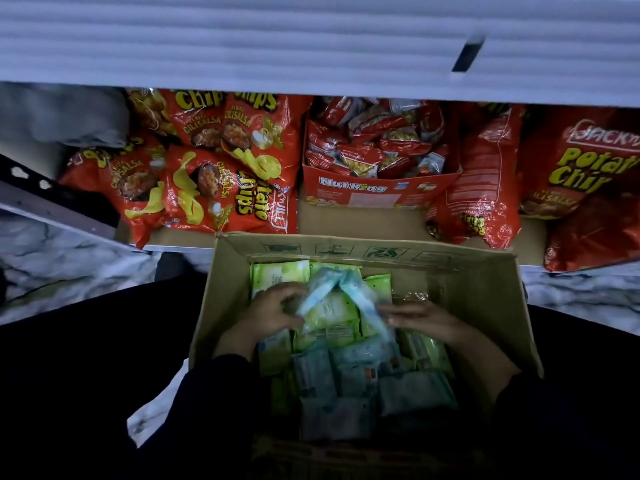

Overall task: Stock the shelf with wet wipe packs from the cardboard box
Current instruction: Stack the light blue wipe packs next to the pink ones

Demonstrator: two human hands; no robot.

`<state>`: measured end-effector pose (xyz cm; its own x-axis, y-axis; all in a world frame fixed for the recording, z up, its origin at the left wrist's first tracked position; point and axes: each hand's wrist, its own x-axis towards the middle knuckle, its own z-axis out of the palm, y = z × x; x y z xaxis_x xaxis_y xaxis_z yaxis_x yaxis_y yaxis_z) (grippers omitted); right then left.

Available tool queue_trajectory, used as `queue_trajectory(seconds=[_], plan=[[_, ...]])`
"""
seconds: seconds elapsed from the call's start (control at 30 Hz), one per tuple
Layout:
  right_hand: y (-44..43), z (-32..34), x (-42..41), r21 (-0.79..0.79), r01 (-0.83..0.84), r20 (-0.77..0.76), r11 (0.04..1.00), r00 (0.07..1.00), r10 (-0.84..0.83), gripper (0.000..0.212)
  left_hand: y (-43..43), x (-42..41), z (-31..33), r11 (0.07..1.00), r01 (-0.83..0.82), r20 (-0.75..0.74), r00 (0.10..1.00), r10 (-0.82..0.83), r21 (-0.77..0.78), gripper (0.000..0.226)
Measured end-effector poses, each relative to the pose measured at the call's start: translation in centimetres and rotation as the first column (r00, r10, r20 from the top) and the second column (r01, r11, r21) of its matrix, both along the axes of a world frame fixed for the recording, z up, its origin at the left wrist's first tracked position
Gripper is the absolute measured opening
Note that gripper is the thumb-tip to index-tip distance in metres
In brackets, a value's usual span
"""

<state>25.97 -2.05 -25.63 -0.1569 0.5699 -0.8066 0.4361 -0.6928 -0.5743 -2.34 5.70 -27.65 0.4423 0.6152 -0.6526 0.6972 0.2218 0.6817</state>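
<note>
While bent over one open cardboard box (485,299), reaching in with two hands. Gripping one raised pale-blue pack (317,294) in curled left hand (273,308); touching a second pack (363,301) with right hand (427,320), grip too blurred to tell. Over a dozen wet wipe packs (349,375) inside. Beyond, on one shelf (346,220): one Nut King carton (374,192), several chip bags (221,188).
</note>
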Motion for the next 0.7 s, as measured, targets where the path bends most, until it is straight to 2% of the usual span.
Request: queue_trajectory(seconds=[0.07, 0.13, 0.2, 0.27, 0.33, 0.4, 0.47, 0.53, 0.6, 0.63, 0.7], plan=[[0.3, 0.1, -0.3, -0.003, -0.061, 0.068, 0.998, 0.996, 0.061, 0.039, -0.8, -0.1, -0.6, 0.984, 0.153, -0.136, 0.981, -0.140, 0.086, 0.061], [0.3, -0.4, -0.4, 0.081, 0.070, 0.131, 0.994, 0.988, -0.080, 0.050, -1.8, 0.2, -1.1, 0.973, 0.115, -0.204, 0.976, -0.074, 0.200, 0.053], [0.1, -1.0, -0.9, 0.145, 0.159, 0.196, 0.977, 0.963, -0.186, 0.038, -3.0, 1.0, -1.5, 0.963, 0.037, -0.252, 0.967, 0.032, 0.266, 0.060], [-0.1, -2.0, -2.0, 0.154, 0.114, 0.233, 0.981, 0.961, -0.148, 0.036, -4.3, 2.5, -1.8, 0.959, -0.032, -0.271, 0.956, 0.111, 0.282, 0.071], [-0.3, -3.4, -3.6, 0.134, 0.044, 0.310, 0.990, 0.947, -0.084, 0.049, -5.5, 4.5, -2.2, 0.948, -0.163, -0.256, 0.938, 0.235, 0.273, 0.074], [-0.2, -4.5, -5.6, 0.142, 0.086, 0.372, 0.986, 0.919, -0.134, 0.062, -6.3, 6.6, -2.5, 0.907, -0.371, -0.252, 0.875, 0.414, 0.200, 0.075], [0.2, -5.3, -6.9, 0.167, 0.231, 0.386, 0.958, 0.879, -0.279, 0.060, -6.4, 8.2, -2.7, 0.805, -0.579, -0.275, 0.759, 0.590, 0.129, 0.065], [0.8, -5.5, -7.6, 0.161, 0.322, 0.394, 0.933, 0.846, -0.360, 0.050, -6.0, 8.5, -2.9, 0.728, -0.676, -0.211, 0.699, 0.683, 0.119, 0.045], [1.1, -5.7, -7.6, 0.135, 0.340, 0.371, 0.931, 0.854, -0.365, 0.043, -5.7, 8.1, -2.3, 0.749, -0.627, -0.173, 0.730, 0.661, 0.215, 0.034], [1.3, -5.7, -7.4, 0.129, 0.351, 0.341, 0.927, 0.862, -0.374, 0.041, -5.7, 7.6, -1.9, 0.769, -0.530, -0.168, 0.774, 0.611, 0.357, 0.034], [1.5, -5.4, -6.9, 0.127, 0.379, 0.259, 0.917, 0.879, -0.400, 0.042, -6.0, 6.5, -1.4, 0.717, -0.244, -0.189, 0.864, 0.466, 0.653, 0.039]])
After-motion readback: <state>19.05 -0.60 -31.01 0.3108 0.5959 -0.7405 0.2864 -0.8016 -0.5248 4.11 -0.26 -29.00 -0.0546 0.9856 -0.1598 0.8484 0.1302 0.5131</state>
